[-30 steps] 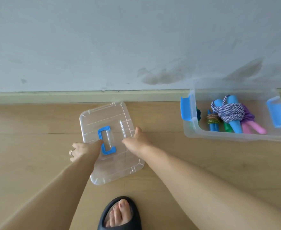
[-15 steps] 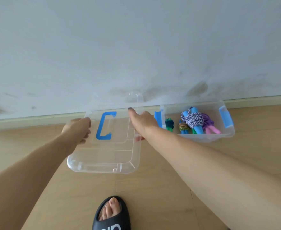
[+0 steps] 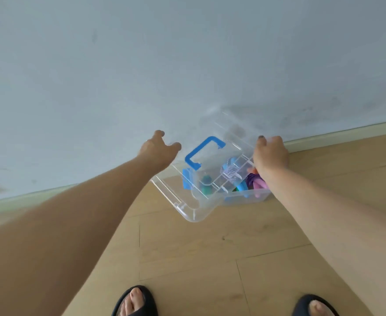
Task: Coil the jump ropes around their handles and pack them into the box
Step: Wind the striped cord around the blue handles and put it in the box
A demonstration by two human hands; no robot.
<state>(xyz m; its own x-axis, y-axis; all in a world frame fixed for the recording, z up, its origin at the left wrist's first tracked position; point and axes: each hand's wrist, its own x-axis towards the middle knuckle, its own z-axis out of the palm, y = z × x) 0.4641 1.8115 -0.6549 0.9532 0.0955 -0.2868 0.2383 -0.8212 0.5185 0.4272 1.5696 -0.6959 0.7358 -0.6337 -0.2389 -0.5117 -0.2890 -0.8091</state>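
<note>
A clear plastic lid with a blue handle is tilted in the air over the clear box, which stands on the floor by the wall. My left hand grips the lid's left edge, and my right hand grips its right edge. Through the lid I see coiled jump ropes in the box: a purple-and-white one on blue handles, a purple one on pink handles and a green one. The box's blue left latch shows under the lid.
The box stands against a pale green baseboard under a grey-white wall. Light wooden floor stretches toward me. My two feet in black slippers are at the bottom edge.
Both hands lifted the lid off the floor and carried it right, from beside the box to over it. The lid now tilts with its near corner low.
</note>
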